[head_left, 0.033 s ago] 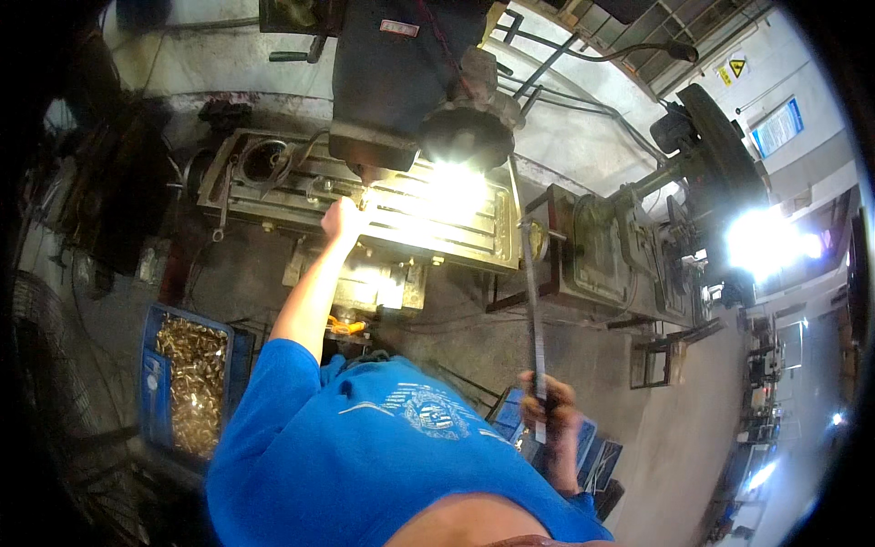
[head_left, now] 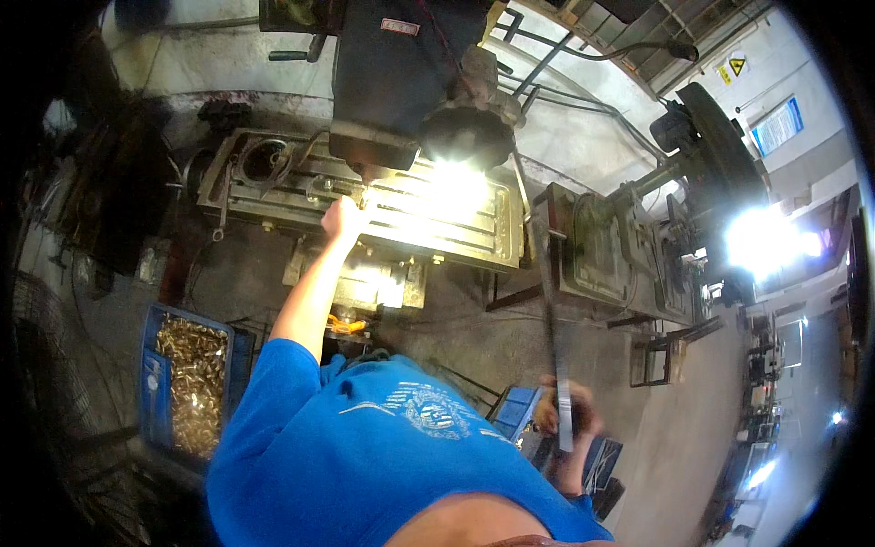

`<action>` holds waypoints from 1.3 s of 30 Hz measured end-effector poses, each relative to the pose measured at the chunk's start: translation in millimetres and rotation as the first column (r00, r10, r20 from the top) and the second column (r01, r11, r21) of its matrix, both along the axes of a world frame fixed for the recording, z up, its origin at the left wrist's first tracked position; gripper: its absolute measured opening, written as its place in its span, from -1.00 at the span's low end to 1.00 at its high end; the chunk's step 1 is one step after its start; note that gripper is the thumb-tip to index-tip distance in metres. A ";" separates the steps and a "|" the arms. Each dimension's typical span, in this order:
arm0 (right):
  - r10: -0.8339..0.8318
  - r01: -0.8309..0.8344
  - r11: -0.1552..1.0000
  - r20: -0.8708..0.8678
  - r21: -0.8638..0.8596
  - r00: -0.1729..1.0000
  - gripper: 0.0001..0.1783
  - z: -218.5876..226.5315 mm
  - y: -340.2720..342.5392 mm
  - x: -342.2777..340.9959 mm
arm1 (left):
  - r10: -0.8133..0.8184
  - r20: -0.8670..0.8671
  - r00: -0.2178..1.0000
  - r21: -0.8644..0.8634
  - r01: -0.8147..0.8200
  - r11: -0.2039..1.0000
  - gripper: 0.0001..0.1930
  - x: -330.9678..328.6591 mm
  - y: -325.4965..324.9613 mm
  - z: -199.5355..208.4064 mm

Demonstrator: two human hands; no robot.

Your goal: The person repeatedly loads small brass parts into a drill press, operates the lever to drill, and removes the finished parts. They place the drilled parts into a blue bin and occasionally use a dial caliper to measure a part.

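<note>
The right grip (head_left: 583,410) is closing round the lower end of a long bar (head_left: 552,319), the hand blurring a little; the bar is slanting down from beside the right end of the slotted metal table (head_left: 501,223). The left grip (head_left: 342,217) is reaching over the table's front edge, its fingertips meeting close under the drill spindle (head_left: 367,172); glare is hiding them, so whether they are pinching anything I cannot tell. The dark machine head (head_left: 378,82) is hanging above the table, and a bright lamp (head_left: 458,178) is shining down on its right half. A round metal ring (head_left: 262,162) is lying on the table's left end, with a wrench (head_left: 220,214) hanging over the edge there. Something orange (head_left: 346,325) is sitting below the table's front. Left of and below the table, a blue bin (head_left: 157,415) is holding many brass-coloured parts (head_left: 196,374). Another machine (head_left: 597,237) is standing to the table's right
</note>
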State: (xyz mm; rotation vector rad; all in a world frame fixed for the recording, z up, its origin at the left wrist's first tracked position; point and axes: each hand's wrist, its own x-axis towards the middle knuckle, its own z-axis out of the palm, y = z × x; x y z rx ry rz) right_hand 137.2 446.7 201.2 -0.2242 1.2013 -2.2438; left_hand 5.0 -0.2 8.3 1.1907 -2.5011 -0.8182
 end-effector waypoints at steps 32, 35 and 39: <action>-0.372 0.354 0.883 -0.001 0.307 0.928 -0.47 -130.2 -1.1 17.8 | -0.337 -0.378 0.862 -0.127 0.312 0.941 -0.78 3.8 64.6 20.0; -0.329 0.307 0.908 0.033 0.285 0.944 -0.50 -134.1 -5.4 19.0 | -0.713 -0.151 0.685 -0.329 0.645 0.689 -0.77 17.8 95.1 -36.2; -0.337 0.313 0.855 -0.016 0.413 0.941 -0.54 -151.9 -17.6 3.6 | -0.700 -0.313 0.642 -0.169 0.688 0.706 -0.71 27.8 137.0 -46.9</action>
